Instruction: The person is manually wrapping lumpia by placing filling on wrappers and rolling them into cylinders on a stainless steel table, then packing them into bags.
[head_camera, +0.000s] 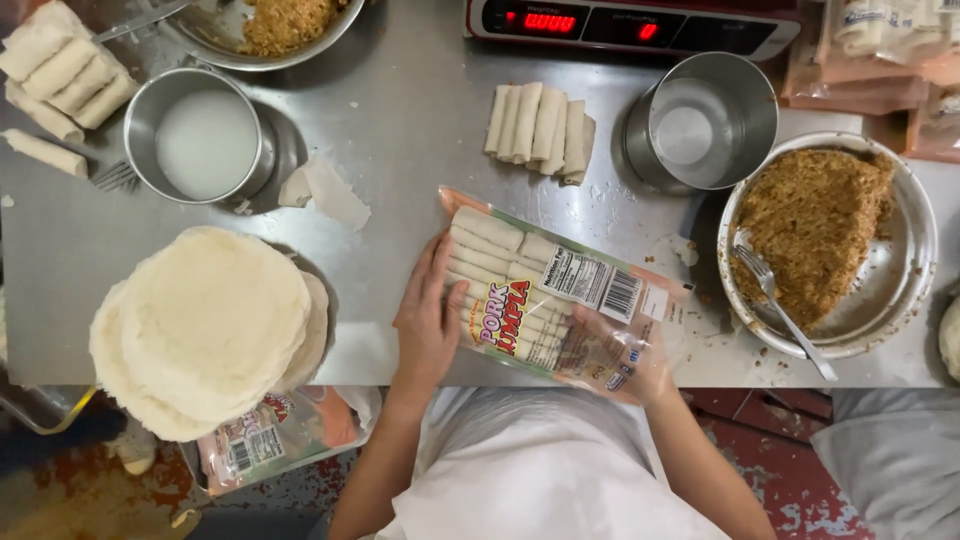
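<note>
A clear printed plastic bag lies on the steel table, partly filled with pale rolled wraps. My left hand presses flat against the bag's left side, beside the rolls. My right hand sits inside the bag's open end at the table's front edge, seen through the plastic. A short row of loose rolls lies just beyond the bag.
A stack of round wrappers is at the left. Two metal cups hold white liquid. A bowl of brown filling with a fork is at the right; another bowl, more rolls and a scale sit behind.
</note>
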